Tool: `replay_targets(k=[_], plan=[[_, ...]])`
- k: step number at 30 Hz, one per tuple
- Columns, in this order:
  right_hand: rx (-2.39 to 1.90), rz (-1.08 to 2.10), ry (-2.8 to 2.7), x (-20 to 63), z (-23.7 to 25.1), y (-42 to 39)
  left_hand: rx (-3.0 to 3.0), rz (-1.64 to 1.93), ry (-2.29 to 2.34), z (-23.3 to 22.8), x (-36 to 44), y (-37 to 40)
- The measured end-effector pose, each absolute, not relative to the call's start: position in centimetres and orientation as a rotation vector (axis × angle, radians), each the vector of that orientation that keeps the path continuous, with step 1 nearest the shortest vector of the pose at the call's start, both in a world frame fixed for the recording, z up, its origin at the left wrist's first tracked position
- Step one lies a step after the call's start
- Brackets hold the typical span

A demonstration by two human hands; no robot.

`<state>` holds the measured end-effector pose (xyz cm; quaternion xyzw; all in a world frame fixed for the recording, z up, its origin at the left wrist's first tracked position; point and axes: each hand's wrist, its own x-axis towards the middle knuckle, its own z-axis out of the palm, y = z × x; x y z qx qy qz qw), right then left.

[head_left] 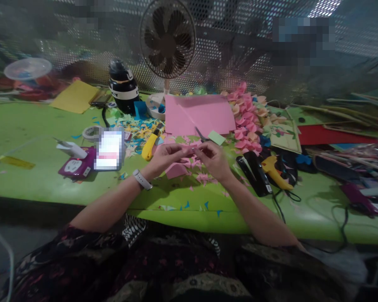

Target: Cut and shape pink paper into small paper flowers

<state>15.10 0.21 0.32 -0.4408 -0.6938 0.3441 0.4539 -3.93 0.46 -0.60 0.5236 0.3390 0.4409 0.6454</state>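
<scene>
Between my fingertips is a small piece of pink paper (187, 149), partly hidden by the fingers. My left hand (168, 156) pinches it from the left, and my right hand (211, 157) pinches it from the right. Pink paper scraps (203, 179) and a larger pink paper piece (175, 170) lie on the green table below. Just beyond my right hand rest dark scissors (200, 133) and a pale green paper slip (216, 137). A yellow utility knife (150, 144) lies beyond my left hand.
A pink sheet (201, 115) lies ahead, beside piled pink paper petals (246, 119). To the right are a stapler (255, 174) and a yellow glue gun (275, 172) with a cord. Leftward are a lit phone (108, 149), a purple power strip (77, 165) and a black bottle (123, 88). A fan (168, 40) stands behind.
</scene>
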Motion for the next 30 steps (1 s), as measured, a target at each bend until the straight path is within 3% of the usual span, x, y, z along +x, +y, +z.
replay_targets(k=[30], plan=[[-1.135, 0.931, -1.634, 15.16, 0.62, 0.04, 1.245, 0.976, 0.779, -0.84, -3.83, 0.49]])
